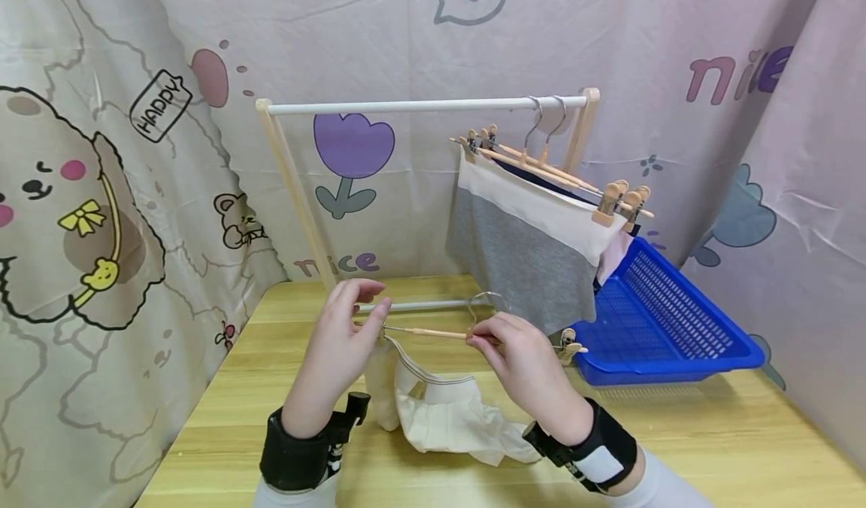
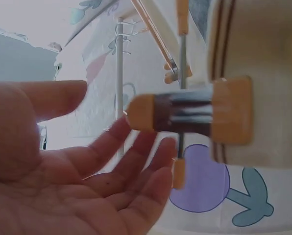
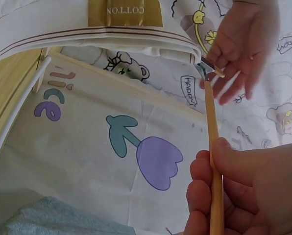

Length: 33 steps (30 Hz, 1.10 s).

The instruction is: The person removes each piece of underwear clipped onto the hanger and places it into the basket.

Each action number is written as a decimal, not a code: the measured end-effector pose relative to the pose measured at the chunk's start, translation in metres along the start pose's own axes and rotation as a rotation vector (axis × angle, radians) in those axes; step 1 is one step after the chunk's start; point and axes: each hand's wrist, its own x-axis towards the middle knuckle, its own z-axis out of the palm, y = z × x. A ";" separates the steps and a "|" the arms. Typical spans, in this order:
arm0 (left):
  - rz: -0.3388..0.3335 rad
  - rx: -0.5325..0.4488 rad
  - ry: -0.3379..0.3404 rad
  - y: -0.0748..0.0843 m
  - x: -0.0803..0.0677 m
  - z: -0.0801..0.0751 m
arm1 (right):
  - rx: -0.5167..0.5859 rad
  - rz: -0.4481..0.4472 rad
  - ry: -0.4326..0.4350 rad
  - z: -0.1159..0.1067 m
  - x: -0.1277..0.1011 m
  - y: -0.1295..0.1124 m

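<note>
My right hand (image 1: 524,354) pinches the wooden bar of a clip hanger (image 1: 433,333) between thumb and fingers, with its metal hook rising beside the hand. A cream pair of underpants (image 1: 446,418) hangs by one end of its striped waistband from the hanger's left clip (image 2: 231,111), its lower part lying on the table. Inside that waistband shows a gold "COTTON" label (image 3: 125,13). Thumb apart and fingers extended, my left hand (image 1: 341,335) is beside this clip, fingertips right at its wooden end in the left wrist view. The right clip (image 1: 567,343) bears no cloth.
Behind my hands stands a rack with a white rail (image 1: 406,107). Two clip hangers hang at its right end, the front one carrying grey-and-white underpants (image 1: 521,245). To the right, a blue plastic basket (image 1: 676,369) sits on the wooden table (image 1: 223,425).
</note>
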 end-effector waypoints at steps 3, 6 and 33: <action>-0.055 0.005 -0.045 0.000 0.001 -0.003 | -0.003 0.012 -0.001 -0.001 0.000 -0.001; -0.080 0.010 -0.071 0.000 0.001 -0.003 | -0.008 0.013 0.001 -0.002 0.000 -0.001; -0.033 -0.045 -0.037 -0.002 0.005 0.006 | 0.009 0.115 -0.048 -0.018 0.003 -0.001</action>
